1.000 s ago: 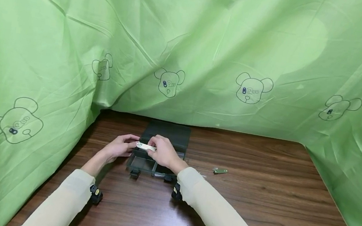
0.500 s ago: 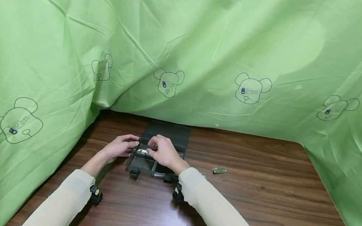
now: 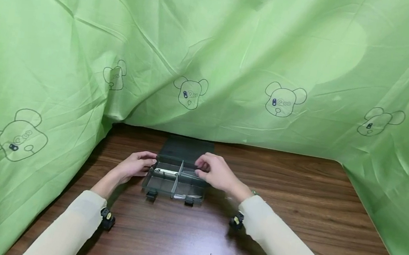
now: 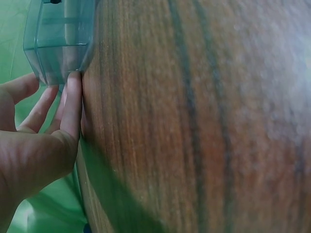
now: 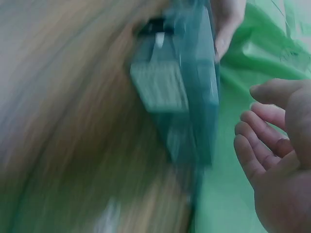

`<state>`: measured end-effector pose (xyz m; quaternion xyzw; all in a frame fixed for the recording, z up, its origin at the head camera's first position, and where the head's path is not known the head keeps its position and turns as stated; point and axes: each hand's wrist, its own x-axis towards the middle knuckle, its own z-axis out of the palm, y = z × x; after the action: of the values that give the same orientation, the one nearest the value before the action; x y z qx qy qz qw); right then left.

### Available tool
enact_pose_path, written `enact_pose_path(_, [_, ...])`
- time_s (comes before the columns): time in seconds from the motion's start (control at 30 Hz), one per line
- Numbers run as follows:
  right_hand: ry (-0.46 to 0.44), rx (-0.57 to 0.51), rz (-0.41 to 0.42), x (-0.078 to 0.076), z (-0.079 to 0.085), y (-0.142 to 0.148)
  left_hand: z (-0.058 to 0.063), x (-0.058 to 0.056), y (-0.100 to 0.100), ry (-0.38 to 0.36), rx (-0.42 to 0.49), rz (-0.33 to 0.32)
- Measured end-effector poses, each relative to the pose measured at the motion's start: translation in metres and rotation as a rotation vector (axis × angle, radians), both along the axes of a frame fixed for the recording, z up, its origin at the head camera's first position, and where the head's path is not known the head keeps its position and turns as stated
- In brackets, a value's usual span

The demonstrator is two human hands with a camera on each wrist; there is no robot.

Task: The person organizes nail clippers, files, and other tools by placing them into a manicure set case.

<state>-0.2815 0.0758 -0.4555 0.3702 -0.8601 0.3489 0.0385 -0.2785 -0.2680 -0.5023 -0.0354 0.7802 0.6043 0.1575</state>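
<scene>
A dark translucent compartment box (image 3: 160,184) lies with its lid (image 3: 188,147) folded back. In its rear left compartment rests a slim white clipper-like tool (image 3: 166,172). My left hand (image 3: 134,165) is at the box's left side; in the left wrist view its extended fingertips touch the box wall (image 4: 58,53). My right hand (image 3: 218,173) hovers at the rear right compartment, fingers loosely bent. From the right wrist view, nothing is between the fingers of this right hand (image 5: 277,141), which is apart from the box (image 5: 197,92).
Flat pale pieces (image 3: 187,197) lie in the front right compartment. A sliver of a green nail clipper (image 3: 254,192) shows behind my right wrist on the wooden table (image 3: 311,227). Green printed cloth (image 3: 244,63) hangs along the back and sides.
My right hand has lowered the white clipper-like tool into the rear left compartment, let go of it and moved right. My left hand has stayed at the box's side.
</scene>
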Motion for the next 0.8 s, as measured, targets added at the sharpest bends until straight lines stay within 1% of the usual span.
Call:
enact_pose_path(0.27, [0.014,0.017,-0.082,0.002,-0.001,0.073,-0.001,0.000,-0.001,0.007,0.002,-0.011])
enact_pose_path(0.43, [0.022,0.034,-0.132,0.007,-0.008,0.110,-0.001,0.000,-0.001,0.007,0.005,-0.021])
enact_pose_path(0.6, [-0.021,0.079,-0.156,0.012,-0.021,0.137,0.000,0.000,-0.001,0.008,0.019,-0.021])
enact_pose_path(0.8, [-0.039,0.077,-0.142,0.018,-0.036,0.155,-0.001,0.001,-0.002,0.003,0.016,-0.014])
